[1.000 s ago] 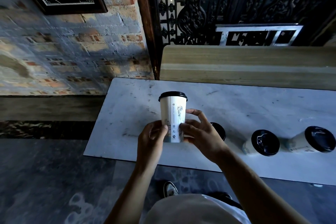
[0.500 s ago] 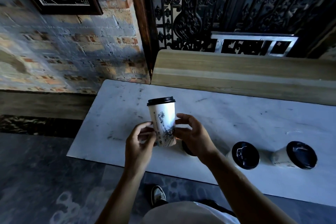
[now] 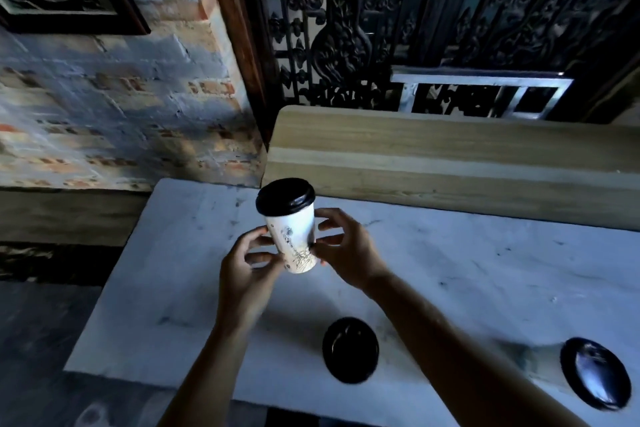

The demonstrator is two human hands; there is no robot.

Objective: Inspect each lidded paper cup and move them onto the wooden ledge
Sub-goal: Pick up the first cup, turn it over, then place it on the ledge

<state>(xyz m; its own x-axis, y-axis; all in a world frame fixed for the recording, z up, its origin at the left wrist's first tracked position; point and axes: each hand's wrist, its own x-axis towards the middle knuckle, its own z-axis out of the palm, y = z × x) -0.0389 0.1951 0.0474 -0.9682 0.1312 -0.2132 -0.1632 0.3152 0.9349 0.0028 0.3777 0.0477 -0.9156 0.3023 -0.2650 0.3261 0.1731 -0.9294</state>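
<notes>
Since a second ago the held cup (image 3: 292, 236) had been carried further out toward the wooden ledge (image 3: 450, 152), gripped by left hand (image 3: 247, 263) and right hand (image 3: 346, 250). Three lidded cups were counted; contents couldn't be seen. Two sat on the marble table (image 3: 485, 270).

A white printed paper cup (image 3: 293, 242) under a glossy black plastic lid (image 3: 285, 195) contrasts with the smooth, veined white marble tabletop (image 3: 485, 274), the far matt pale wooden ledge (image 3: 450, 156) and the rough painted brick wall (image 3: 114, 121) at left.
</notes>
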